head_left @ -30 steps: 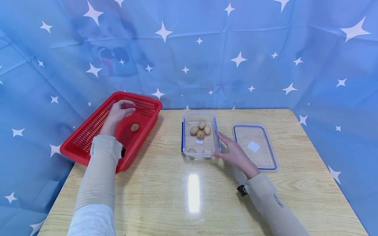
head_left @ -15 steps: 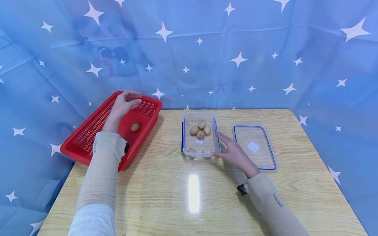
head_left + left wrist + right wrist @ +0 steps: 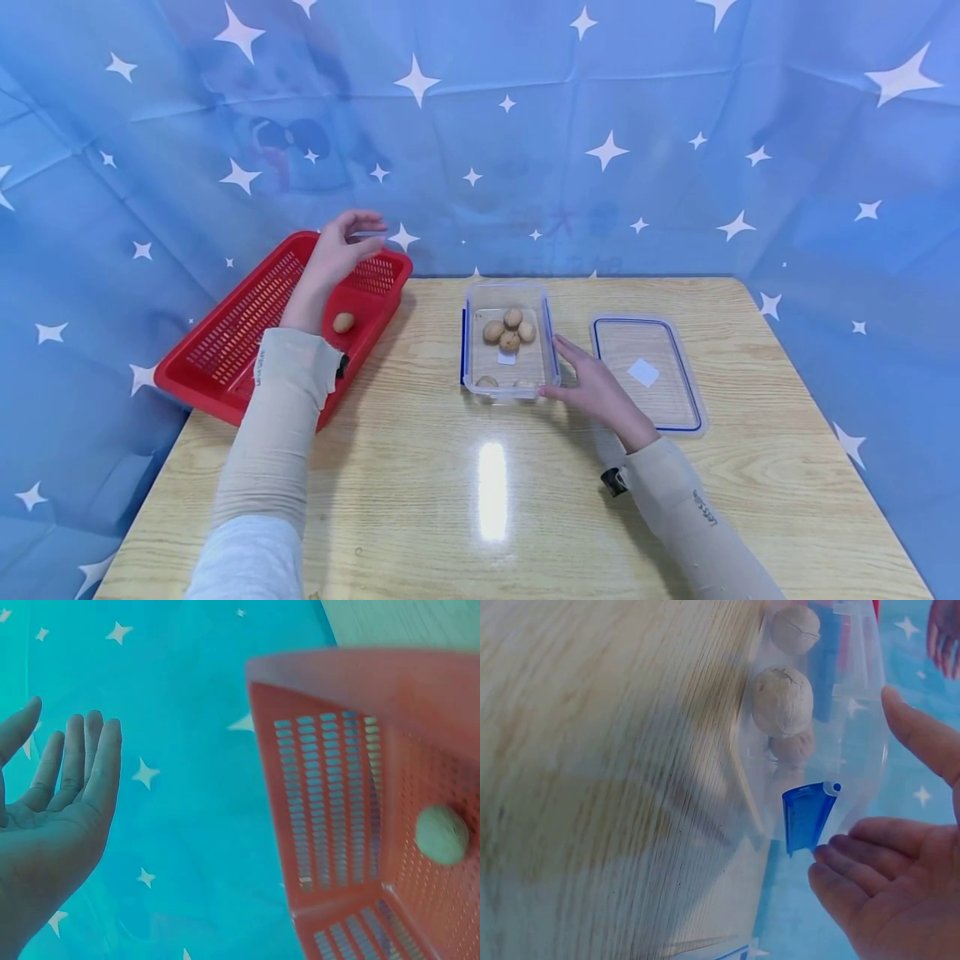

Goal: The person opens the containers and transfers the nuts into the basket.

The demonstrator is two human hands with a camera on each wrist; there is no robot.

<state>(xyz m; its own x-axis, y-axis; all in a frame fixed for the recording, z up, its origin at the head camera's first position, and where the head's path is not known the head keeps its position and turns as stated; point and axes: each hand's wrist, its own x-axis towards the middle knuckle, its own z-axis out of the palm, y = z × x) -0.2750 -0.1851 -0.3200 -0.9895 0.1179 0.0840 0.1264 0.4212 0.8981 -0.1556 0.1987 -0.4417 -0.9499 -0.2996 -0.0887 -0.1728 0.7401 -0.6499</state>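
Observation:
My left hand (image 3: 337, 254) hovers over the far side of the red basket (image 3: 386, 325), fingers loosely bent. The left wrist view shows nothing in its palm. One walnut (image 3: 342, 322) lies on the basket's floor. To the right, a clear plastic container (image 3: 553, 354) with blue edging holds several walnuts (image 3: 510, 342), clustered in its middle and near its front wall. My right hand (image 3: 600, 396) rests at the container's front right corner, with relaxed fingers along its right side and the thumb at the front. In the right wrist view those fingertips are beside a blue clip (image 3: 808, 816).
A clear lid (image 3: 667, 400) with a blue seal lies on the wooden table (image 3: 420, 500) to the right of the container, partly behind my right wrist. A blue star-patterned cloth (image 3: 480, 150) hangs behind the table and along its sides.
My left hand has risen from inside the basket and moved away and to the right, towards its far rim. My right hand, the container and the walnuts stay where they were.

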